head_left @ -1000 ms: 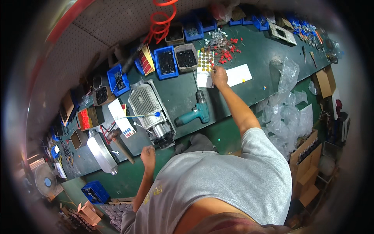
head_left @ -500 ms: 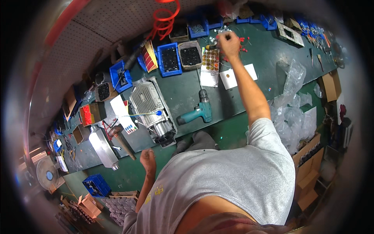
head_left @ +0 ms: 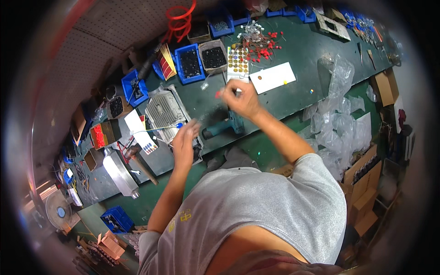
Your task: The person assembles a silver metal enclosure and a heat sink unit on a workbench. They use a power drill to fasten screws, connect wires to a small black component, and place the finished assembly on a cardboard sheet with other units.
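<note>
My right hand (head_left: pixel 244 100) is closed in a pinch above the green bench. From it a small wire lead with a red end (head_left: pixel 218 94) sticks out, and a whitish connector, blurred by motion, hangs beside it. Beneath that hand lies a teal cordless drill (head_left: pixel 235 121), partly covered. My left hand (head_left: pixel 185 137), fingers stretched out and slightly blurred, is over the lower part of a finned grey metal housing (head_left: pixel 161 108). A blue round piece (head_left: pixel 179 125) with a thin wire lies on the housing near my fingertips.
Red-tipped wire leads (head_left: pixel 263 45) lie heaped at the back, beside a sheet of round stickers (head_left: pixel 238 61) and a white card (head_left: pixel 273 78). Blue bins (head_left: pixel 189 64) line the back. A hammer (head_left: pixel 142 166) and a silver metal box (head_left: pixel 119 173) lie left; clear plastic bags (head_left: pixel 341 123) hang right.
My right hand has come back from the heap of wire leads toward me and left, now with a red-ended lead. My left hand has risen from the bench edge to the housing, its fingers opening.
</note>
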### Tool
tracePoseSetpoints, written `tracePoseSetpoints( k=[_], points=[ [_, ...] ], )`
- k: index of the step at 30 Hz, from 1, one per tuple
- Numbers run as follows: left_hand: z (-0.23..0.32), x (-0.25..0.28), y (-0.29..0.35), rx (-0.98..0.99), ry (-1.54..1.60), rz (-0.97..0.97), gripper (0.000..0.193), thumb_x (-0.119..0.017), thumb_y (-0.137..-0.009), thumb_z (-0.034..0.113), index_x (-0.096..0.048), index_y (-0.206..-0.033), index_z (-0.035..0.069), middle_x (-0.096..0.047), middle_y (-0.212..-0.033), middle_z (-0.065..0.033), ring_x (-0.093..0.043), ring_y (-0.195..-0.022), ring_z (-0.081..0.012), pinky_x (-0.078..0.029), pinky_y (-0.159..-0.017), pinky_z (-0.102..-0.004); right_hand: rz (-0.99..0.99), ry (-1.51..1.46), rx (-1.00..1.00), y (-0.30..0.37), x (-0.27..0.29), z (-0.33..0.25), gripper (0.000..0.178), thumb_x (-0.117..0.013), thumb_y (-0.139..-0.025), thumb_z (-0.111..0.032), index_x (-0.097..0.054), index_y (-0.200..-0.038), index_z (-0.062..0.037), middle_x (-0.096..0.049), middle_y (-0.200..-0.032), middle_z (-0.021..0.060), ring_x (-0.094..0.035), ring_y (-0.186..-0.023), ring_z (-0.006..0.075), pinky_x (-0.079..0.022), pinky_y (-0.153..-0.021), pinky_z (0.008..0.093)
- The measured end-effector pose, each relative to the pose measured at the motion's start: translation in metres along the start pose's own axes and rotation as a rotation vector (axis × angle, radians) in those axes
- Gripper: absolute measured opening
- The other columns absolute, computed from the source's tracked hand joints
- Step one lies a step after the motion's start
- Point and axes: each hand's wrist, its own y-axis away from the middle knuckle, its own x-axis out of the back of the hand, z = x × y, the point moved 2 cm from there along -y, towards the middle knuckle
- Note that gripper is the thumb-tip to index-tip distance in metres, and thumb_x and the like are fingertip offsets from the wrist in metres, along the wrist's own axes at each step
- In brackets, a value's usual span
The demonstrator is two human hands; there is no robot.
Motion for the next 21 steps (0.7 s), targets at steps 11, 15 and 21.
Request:
tracePoseSetpoints(
  k=[11,15,21],
  points=[
    [-0.008,-0.043,-0.027,0.365,0.299,0.02,0.023,-0.051,-0.105,0.02,-0.06,-0.117,0.001,-0.037,-0.064,0.0059,-0.034,-0.054,-0.0062,-0.035,-0.054,-0.0243,-0.02,-0.239,-0.281,0.101,-0.025,0.073,0.01,-0.071,-0.085,-0.007,-0.065,-0.08,-0.0001,-0.07,-0.081,0.0056,-0.065,-0.074,0.0128,-0.053,-0.068,0.0291],
    [0.002,-0.034,-0.004,0.318,0.239,-0.017,0.023,-0.05,-0.106,0.02,-0.061,-0.114,0.001,-0.034,-0.062,0.0074,-0.03,-0.051,-0.0041,-0.029,-0.047,-0.0227,0.056,0.621,-0.328,0.062,0.017,0.167,0.037,-0.072,-0.085,-0.022,-0.063,-0.114,-0.0012,-0.071,-0.099,0.0191,-0.069,-0.09,0.0361,-0.056,-0.08,0.0465],
    [0.008,-0.015,0.03,0.296,0.138,-0.039,0.024,-0.049,-0.106,0.019,-0.063,-0.113,0.001,-0.033,-0.061,0.0098,-0.028,-0.05,-0.0021,-0.029,-0.046,-0.0219,0.012,0.973,-0.412,0.043,0.031,0.234,0.015,-0.064,-0.091,-0.016,-0.064,-0.096,-0.0028,-0.067,-0.099,0.0222,-0.067,-0.092,0.0418,-0.055,-0.08,0.052]
  ],
)
